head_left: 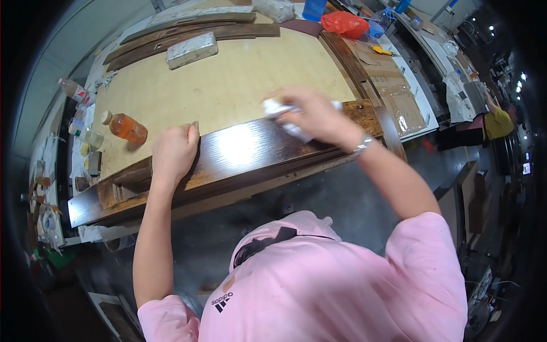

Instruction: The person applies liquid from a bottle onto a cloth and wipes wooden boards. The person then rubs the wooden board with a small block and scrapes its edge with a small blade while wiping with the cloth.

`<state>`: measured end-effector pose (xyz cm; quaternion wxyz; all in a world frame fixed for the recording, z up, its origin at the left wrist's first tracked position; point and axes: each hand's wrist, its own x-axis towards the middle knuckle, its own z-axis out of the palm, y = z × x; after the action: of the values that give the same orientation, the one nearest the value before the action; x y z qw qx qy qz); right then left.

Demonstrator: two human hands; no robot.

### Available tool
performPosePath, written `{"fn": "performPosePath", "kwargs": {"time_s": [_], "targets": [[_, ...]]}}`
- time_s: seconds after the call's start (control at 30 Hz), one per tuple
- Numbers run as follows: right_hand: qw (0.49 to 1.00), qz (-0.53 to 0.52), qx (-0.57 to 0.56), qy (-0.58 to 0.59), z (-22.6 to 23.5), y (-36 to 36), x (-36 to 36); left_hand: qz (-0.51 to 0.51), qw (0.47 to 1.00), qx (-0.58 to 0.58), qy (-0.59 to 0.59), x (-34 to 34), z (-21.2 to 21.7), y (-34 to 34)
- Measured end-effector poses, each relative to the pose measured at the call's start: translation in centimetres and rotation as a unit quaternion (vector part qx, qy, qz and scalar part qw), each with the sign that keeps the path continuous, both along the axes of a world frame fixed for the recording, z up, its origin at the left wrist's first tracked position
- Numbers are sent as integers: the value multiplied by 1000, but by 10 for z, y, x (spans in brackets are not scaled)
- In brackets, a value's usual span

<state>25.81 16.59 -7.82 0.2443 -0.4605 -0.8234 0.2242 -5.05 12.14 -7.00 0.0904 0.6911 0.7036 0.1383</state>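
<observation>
A long, dark brown, glossy wooden board lies along the near edge of the workbench, with a bright reflection on its face. My left hand is closed round it left of the middle, thumb toward the far edge. Toward the board's right end, my right hand presses a crumpled white cloth on the surface. That hand is slightly blurred, and its fingers partly cover the cloth. Left of the board's middle, a recessed opening shows in the wood.
A bottle of orange-brown liquid stands beyond my left hand. A wrapped pale block and brown wood strips lie at the back. A red plastic bag and yellow tool are at the right. Another person is farther right.
</observation>
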Motion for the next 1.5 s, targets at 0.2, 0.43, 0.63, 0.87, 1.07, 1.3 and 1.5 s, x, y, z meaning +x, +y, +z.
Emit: {"fn": "performPosePath", "kwargs": {"time_s": [0.2, 0.43, 0.63, 0.87, 1.07, 1.3, 1.5], "targets": [[999, 23, 41, -15, 1, -4, -48, -15, 1000, -14, 11, -3, -3, 1], [991, -102, 77, -35, -19, 1, 59, -23, 1000, 17, 7, -4, -6, 0], [959, -237, 132, -76, 16, 1, 112, -28, 999, 23, 10, -4, -7, 1], [963, -203, -12, -178, 21, -5, 91, -27, 1000, 5, -13, -4, -4, 0], [981, -41, 182, -45, 17, -20, 55, -21, 1000, -3, -19, -3, -4, 1], [949, 67, 191, -242, 23, -31, -2, -26, 1000, 2, -4, -8, -9, 2], [836, 288, 296, -362, 183, -136, -52, -7, 999, 11, 30, -15, -17, 7]]}}
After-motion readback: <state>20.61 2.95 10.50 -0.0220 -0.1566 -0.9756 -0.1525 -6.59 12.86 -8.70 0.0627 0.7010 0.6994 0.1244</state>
